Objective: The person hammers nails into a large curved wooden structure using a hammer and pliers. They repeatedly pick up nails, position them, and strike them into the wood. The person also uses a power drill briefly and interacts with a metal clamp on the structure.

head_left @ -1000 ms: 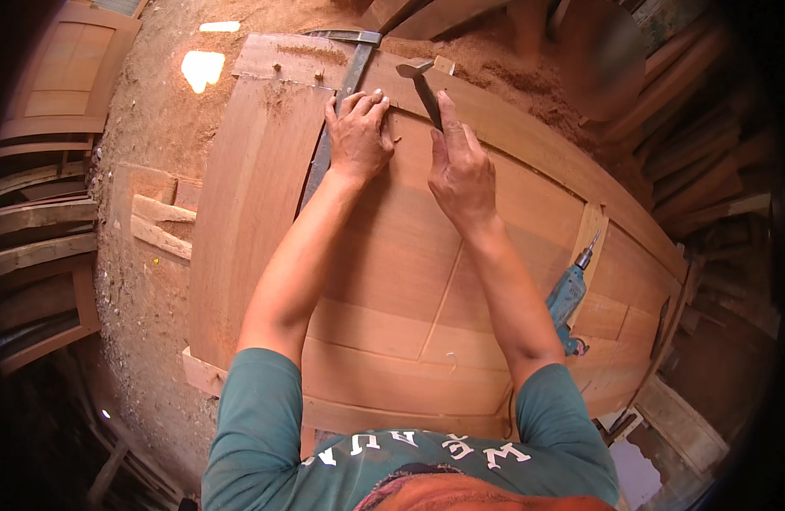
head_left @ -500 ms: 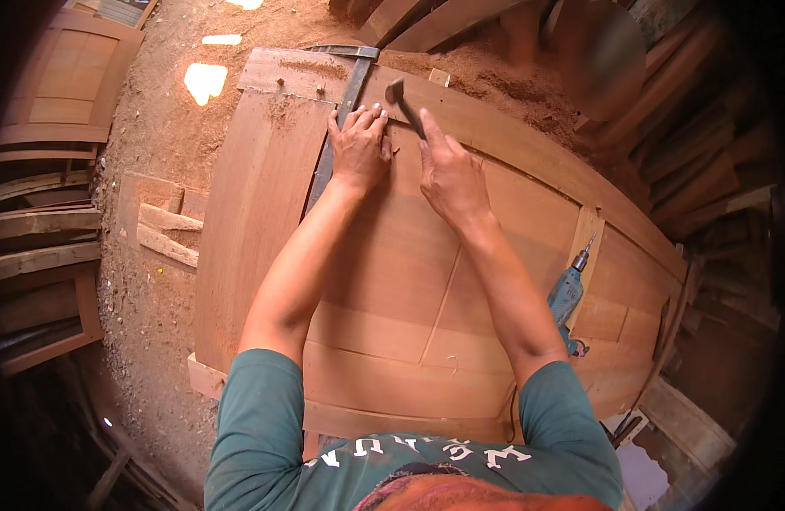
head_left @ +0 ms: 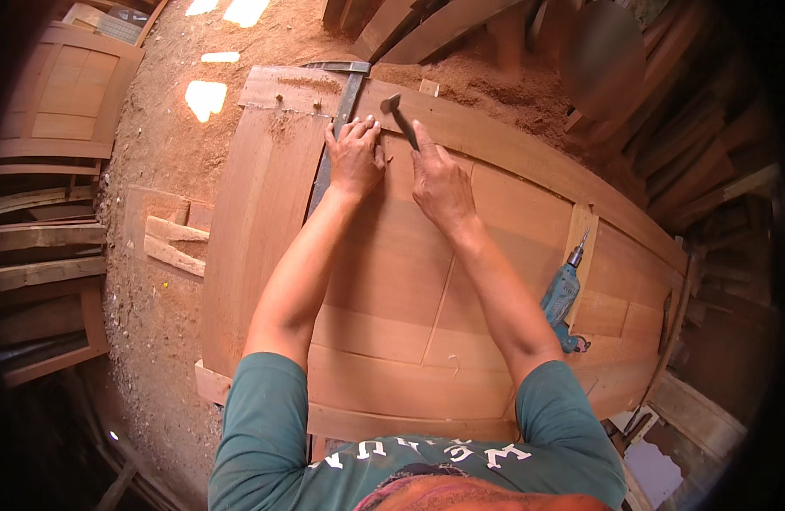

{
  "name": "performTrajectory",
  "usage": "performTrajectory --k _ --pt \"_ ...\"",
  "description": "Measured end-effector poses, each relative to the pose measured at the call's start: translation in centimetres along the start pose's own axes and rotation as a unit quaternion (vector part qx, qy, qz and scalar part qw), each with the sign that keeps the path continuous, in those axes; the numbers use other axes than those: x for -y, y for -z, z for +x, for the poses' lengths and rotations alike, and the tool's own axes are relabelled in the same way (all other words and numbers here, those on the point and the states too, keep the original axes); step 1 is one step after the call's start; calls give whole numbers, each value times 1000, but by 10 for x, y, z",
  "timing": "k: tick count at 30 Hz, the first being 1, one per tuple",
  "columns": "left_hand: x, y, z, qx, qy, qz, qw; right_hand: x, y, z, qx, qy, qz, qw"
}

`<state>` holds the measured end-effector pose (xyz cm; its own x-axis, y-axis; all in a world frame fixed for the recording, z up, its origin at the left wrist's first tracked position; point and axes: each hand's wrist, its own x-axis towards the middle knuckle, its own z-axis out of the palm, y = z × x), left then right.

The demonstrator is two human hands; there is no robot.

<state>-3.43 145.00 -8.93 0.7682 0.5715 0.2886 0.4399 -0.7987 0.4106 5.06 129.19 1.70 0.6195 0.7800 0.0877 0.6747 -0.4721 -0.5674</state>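
Observation:
My right hand (head_left: pixel 444 189) is closed round the handle of a hammer (head_left: pixel 392 107), whose dark head is raised over the far rail of a wooden door (head_left: pixel 384 294). To its left, my left hand (head_left: pixel 355 162) lies on the door with its fingers spread, beside a metal bar clamp (head_left: pixel 348 100). The clamp crosses the door from its far edge, and part of its bar is hidden behind my left hand and forearm. A small dark bit shows by the left thumb, too small to name.
A teal power drill (head_left: pixel 563 294) lies on the door at the right. Two short pegs (head_left: pixel 317 104) stand in the far left corner near sawdust. Another panelled door (head_left: pixel 65 89) and stacked timber (head_left: pixel 43 226) line the left; planks (head_left: pixel 444 30) lean at the back.
The whole view has shifted a little, so the door and hands sit slightly lower in it. Hammer and hands keep nearly the same places over the door.

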Motion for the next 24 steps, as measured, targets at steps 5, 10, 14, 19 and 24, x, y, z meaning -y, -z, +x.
performTrajectory --k 5,10,14,19,24 --pt "-2 -4 0 11 -10 -9 1000 -14 -3 -4 46 -66 -19 997" --pt "16 0 2 31 -6 -30 999 9 20 -49 -19 -67 40 997" --pt "18 23 -5 29 -51 -114 992 -6 6 -134 17 -64 30 997" --pt "-13 78 -92 -23 12 -173 985 -6 -3 -224 43 -25 17 999" --pt "-33 131 -188 3 50 -110 993 -27 73 -273 -70 -56 -8 996"
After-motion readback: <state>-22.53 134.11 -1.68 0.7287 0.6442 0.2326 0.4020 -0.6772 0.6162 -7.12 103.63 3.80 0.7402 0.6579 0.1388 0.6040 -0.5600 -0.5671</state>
